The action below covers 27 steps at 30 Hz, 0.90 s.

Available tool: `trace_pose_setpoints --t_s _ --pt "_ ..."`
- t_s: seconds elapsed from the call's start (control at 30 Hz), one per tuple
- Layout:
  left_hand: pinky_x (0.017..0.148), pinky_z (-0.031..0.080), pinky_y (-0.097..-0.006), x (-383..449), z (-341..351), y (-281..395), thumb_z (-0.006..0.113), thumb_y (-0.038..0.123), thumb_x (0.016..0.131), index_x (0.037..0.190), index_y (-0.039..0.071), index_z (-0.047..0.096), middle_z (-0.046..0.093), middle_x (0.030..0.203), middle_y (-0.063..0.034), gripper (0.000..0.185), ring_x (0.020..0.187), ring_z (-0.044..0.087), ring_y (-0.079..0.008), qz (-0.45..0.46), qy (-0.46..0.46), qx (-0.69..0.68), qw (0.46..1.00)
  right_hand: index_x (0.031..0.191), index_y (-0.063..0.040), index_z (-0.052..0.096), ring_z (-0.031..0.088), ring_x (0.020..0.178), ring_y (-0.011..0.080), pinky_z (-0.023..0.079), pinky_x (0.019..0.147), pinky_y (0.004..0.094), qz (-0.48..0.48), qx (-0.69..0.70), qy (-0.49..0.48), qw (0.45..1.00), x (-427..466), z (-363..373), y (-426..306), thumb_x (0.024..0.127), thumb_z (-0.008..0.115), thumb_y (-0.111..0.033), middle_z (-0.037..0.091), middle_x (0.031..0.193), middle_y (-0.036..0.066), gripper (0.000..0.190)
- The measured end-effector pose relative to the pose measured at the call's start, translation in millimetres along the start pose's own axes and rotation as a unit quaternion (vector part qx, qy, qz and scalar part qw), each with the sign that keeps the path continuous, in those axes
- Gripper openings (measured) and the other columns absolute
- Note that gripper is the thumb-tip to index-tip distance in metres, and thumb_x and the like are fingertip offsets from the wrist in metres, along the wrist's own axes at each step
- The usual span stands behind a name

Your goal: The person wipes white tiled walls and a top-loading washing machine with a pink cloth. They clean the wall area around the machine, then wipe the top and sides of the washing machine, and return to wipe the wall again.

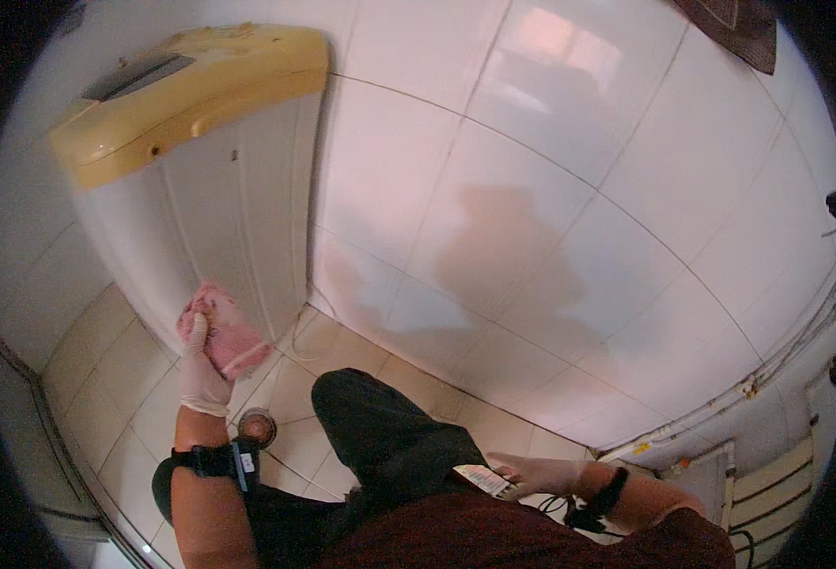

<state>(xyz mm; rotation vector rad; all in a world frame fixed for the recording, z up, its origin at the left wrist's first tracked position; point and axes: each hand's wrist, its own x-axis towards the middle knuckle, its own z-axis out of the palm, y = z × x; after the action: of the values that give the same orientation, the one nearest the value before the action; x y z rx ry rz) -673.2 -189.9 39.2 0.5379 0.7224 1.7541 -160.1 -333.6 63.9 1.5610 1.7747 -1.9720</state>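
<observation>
My left hand (203,370), in a pale glove, grips a pink fluffy cloth (229,338) against or just in front of the lower part of a tall white appliance (247,235) with a yellowed top; I cannot tell whether the cloth touches it. The appliance looks like a water heater casing. My right hand (532,475), also gloved, rests low beside my dark-trousered leg. Near its fingers is a white card or label bearing writing (485,480); whether the fingers hold it is unclear.
A white tiled wall (532,142) rises ahead. A round floor drain (256,427) lies by my left forearm. Pipes with a valve (748,386) run along the wall's right side, above a slatted white panel (773,484). Dark fabric hangs at the upper right.
</observation>
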Motion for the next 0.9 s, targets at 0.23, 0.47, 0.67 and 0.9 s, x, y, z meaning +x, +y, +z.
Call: trace_pose_setpoints --t_s 0.23,0.47,0.67,0.9 --pt "0.083 0.060 -0.0401 1.0 11.7 1.5 0.058 0.035 0.099 0.140 0.020 0.046 0.050 0.140 -0.0051 0.045 0.122 0.055 -0.0246 0.007 0.045 -0.033 0.998 0.152 -0.010 0.034 0.055 0.125 0.0225 0.049 0.100 0.0410 -0.069 -0.107 0.107 0.986 3.5 8.5 20.8 0.089 0.074 -0.018 0.047 0.149 0.013 0.076" --pt "0.098 0.052 -0.0460 0.0 13.0 2.4 0.053 0.032 0.102 0.142 0.019 0.044 0.051 0.138 -0.0070 0.043 0.125 0.052 -0.0256 -0.023 0.033 -0.042 0.998 0.144 -0.008 0.046 0.057 0.121 0.0372 0.046 0.102 0.0449 -0.145 -0.439 0.150 0.874 73.5 15.4 -16.1 0.096 0.061 -0.039 0.056 0.136 0.021 0.059" --pt "0.105 0.046 -0.0390 -3.8 18.3 5.2 0.058 0.021 0.100 0.144 0.011 0.040 0.052 0.139 -0.0082 0.048 0.126 0.052 -0.0237 0.018 0.000 -0.076 0.997 0.146 -0.003 0.044 0.055 0.125 0.0309 0.041 0.106 0.0406 -0.280 -0.377 0.184 0.864 52.7 -21.1 -194.6 0.098 0.058 -0.026 0.056 0.136 0.022 0.055" --pt "0.104 0.046 -0.0398 -0.6 22.4 14.0 0.047 0.031 0.105 0.143 0.012 0.041 0.051 0.137 -0.0077 0.044 0.126 0.051 -0.0238 0.060 -0.034 -0.073 0.995 0.148 -0.001 0.037 0.038 0.140 0.0372 0.032 0.115 0.0411 -0.556 -0.365 0.099 0.740 220.8 58.2 -352.2 0.084 0.075 -0.031 0.038 0.150 0.026 0.080"
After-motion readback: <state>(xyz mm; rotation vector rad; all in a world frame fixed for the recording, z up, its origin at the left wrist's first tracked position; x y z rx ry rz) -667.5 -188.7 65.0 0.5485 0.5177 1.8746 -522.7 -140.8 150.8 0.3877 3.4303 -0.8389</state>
